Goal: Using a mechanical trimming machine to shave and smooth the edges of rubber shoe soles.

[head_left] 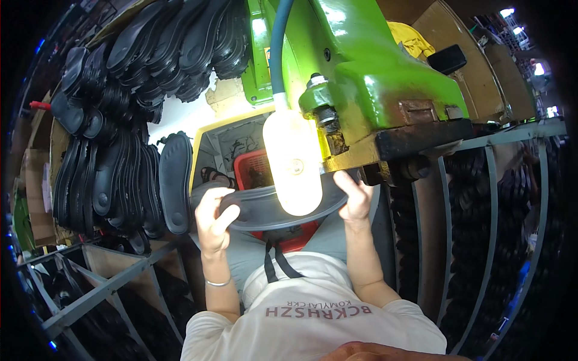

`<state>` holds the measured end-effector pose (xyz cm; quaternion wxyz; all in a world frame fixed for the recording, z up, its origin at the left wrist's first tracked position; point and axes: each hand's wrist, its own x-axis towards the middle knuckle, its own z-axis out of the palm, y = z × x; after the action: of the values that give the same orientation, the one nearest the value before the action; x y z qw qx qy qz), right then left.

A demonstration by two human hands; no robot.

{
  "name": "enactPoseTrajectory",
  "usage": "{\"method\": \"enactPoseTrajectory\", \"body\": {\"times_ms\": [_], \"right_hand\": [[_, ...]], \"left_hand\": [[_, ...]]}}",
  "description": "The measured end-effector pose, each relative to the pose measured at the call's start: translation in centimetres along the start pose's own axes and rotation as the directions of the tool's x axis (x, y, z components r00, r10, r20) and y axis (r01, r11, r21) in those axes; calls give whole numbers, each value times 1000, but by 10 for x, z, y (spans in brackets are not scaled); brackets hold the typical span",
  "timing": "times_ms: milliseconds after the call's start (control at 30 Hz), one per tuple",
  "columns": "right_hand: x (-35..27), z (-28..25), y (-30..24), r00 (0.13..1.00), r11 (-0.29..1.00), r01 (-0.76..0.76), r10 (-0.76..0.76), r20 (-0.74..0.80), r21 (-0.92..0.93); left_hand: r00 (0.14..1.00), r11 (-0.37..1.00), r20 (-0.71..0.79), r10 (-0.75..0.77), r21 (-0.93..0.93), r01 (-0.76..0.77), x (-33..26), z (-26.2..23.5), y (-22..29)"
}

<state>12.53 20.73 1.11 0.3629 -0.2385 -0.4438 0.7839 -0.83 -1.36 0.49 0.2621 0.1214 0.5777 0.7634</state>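
Between my two hands a black shoe sole (pixel 254 206) is held crosswise under the green machine (pixel 355 78). My left hand (pixel 214 218) grips its left end, thumb bent toward the sole. At the right end my right hand (pixel 356 201) holds it, with thumb and fingers close below the machine's dark, greasy head (pixel 337 144). A glowing lamp (pixel 293 162) on a blue-grey hose hides the middle of the sole. To the left of my left hand, a single black sole (pixel 176 183) stands on end.
Piles of black soles (pixel 108 180) fill the left side and the back (pixel 180 42). A red basket (pixel 253 168) sits below the yellow-edged opening. Metal racks (pixel 494 198) with dark soles stand right, another rack (pixel 102 295) lower left. A cardboard box (pixel 463 54) is back right.
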Motion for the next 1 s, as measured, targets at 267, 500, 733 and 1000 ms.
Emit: {"method": "enactPoseTrajectory", "body": {"times_ms": [267, 500, 733, 1000], "right_hand": [[4, 10, 6, 988, 961, 48, -5, 156, -271], [-29, -18, 17, 999, 905, 36, -44, -10, -424], [-131, -98, -1, 838, 829, -500, 536, 100, -251], [-40, -107, -71, 990, 925, -143, 132, -54, -353]], "left_hand": [[853, 931, 421, -307, 320, 177, -39, -4, -34], [961, 849, 252, 116, 476, -228, 9, 120, -31], [942, 720, 211, 260, 607, -335, 8, 128, -53], [944, 766, 223, 244, 552, -329, 7, 110, -35]]}}
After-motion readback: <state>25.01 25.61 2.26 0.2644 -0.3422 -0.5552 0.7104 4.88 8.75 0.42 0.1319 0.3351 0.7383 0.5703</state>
